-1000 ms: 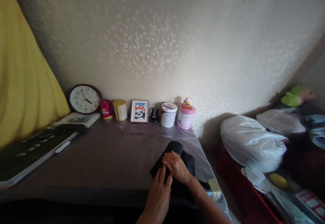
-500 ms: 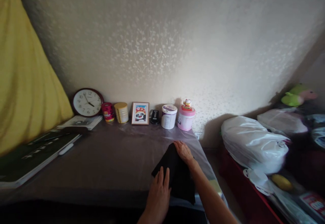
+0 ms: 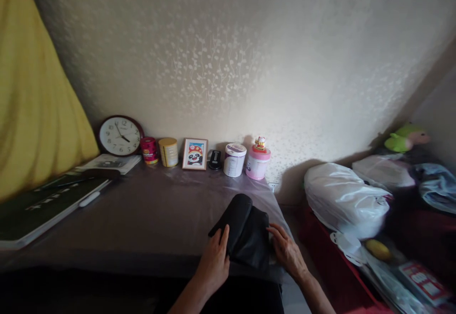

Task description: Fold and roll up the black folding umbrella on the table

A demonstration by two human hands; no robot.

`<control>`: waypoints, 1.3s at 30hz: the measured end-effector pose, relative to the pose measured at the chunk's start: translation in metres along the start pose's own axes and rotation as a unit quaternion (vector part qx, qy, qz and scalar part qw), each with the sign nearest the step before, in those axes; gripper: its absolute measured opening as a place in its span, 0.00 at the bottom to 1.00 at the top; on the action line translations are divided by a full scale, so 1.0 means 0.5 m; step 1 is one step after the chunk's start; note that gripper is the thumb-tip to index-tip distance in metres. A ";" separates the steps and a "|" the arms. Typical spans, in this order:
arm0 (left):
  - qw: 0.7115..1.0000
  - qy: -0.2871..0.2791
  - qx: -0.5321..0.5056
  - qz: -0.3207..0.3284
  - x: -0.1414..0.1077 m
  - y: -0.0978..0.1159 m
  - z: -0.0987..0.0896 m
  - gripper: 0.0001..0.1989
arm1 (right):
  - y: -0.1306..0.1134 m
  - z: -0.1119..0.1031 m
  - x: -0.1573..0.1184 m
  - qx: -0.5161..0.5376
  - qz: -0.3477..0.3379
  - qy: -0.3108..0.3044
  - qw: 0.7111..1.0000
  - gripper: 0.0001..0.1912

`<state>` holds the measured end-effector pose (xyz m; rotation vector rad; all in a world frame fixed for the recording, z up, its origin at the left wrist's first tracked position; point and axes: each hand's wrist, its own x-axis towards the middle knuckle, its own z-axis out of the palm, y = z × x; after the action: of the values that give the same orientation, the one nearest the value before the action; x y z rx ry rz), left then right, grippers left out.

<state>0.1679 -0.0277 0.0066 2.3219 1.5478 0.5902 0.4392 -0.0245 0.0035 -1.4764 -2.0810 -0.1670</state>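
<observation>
A folded black cloth (image 3: 249, 238) lies near the front right of the table, with a rounded fold along its left part and a flatter layer on the right. My left hand (image 3: 213, 259) grips its lower left edge, fingers on top and the thumb at the near side. At the right edge of the cloth, my right hand (image 3: 287, 250) is bent with its fingertips closed on the border. Part of the right fingers' grip is hard to make out.
Along the wall stand a clock (image 3: 121, 136), a red can (image 3: 149, 151), a yellow can (image 3: 168, 152), a framed panda picture (image 3: 195, 154), a white tub (image 3: 234, 160) and a pink tub (image 3: 258, 164). A green book (image 3: 50, 204) lies left. White bags (image 3: 345, 200) fill the right side.
My right hand has moved from the far top edge of the cloth to its right edge. The cloth's left part now shows a rounded fold. My left hand has shifted slightly left.
</observation>
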 end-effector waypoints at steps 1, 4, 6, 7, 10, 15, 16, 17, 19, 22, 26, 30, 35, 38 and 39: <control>1.000 0.000 -0.010 -0.001 0.002 -0.002 -0.002 0.38 | -0.007 0.000 -0.005 0.001 -0.001 -0.003 1.000 0.18; 0.999 -0.009 -0.036 -0.006 0.009 -0.006 -0.015 0.38 | -0.026 0.003 -0.013 0.011 -0.003 -0.010 1.000 0.20; 0.999 -0.011 -0.048 -0.010 0.011 -0.006 -0.023 0.37 | -0.034 0.007 -0.014 0.022 -0.011 -0.006 1.000 0.21; 0.999 -0.011 -0.050 -0.013 0.011 -0.005 -0.025 0.37 | -0.036 0.009 -0.013 0.029 -0.016 -0.001 0.999 0.22; 0.999 -0.010 -0.039 -0.018 0.010 -0.003 -0.023 0.37 | -0.038 0.014 -0.010 0.058 -0.024 0.016 0.998 0.24; 1.000 -0.008 -0.020 -0.014 0.006 -0.006 -0.007 0.37 | -0.048 0.013 0.012 0.124 -0.042 0.048 0.990 0.18; 1.000 -0.005 -0.018 -0.012 0.006 -0.008 -0.005 0.37 | -0.053 0.012 0.021 0.135 -0.044 0.056 0.988 0.17; 1.000 0.000 -0.017 -0.009 0.006 -0.009 -0.003 0.38 | -0.060 0.011 0.031 0.143 -0.044 0.064 0.987 0.16; 1.000 0.006 -0.011 -0.008 0.006 -0.011 -0.002 0.38 | -0.075 0.008 0.054 0.156 -0.051 0.076 0.984 0.15; 1.000 0.006 0.005 -0.009 0.006 -0.008 -0.005 0.37 | -0.101 0.009 0.096 0.169 -0.066 0.087 0.980 0.15; 0.999 0.006 0.034 -0.009 0.003 0.000 -0.007 0.36 | -0.132 0.025 0.156 0.168 -0.081 0.094 0.978 0.16; 0.998 0.014 0.052 -0.011 -0.001 0.004 -0.003 0.35 | -0.158 0.052 0.207 0.154 -0.100 0.094 0.979 0.15; 0.999 0.005 0.052 0.010 0.001 0.009 -0.008 0.31 | -0.181 0.095 0.239 0.105 -0.119 0.061 0.985 0.16; 0.999 0.018 0.047 0.007 0.004 0.012 -0.008 0.32 | -0.186 0.118 0.245 0.057 -0.127 0.035 0.990 0.16; 0.999 0.026 0.045 0.005 0.004 0.011 -0.005 0.32 | -0.186 0.124 0.246 0.042 -0.129 0.024 0.991 0.15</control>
<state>0.1719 -0.0279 0.0117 2.3988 1.6198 0.5996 0.3047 0.0675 0.0368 -1.1404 -2.2048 -0.2093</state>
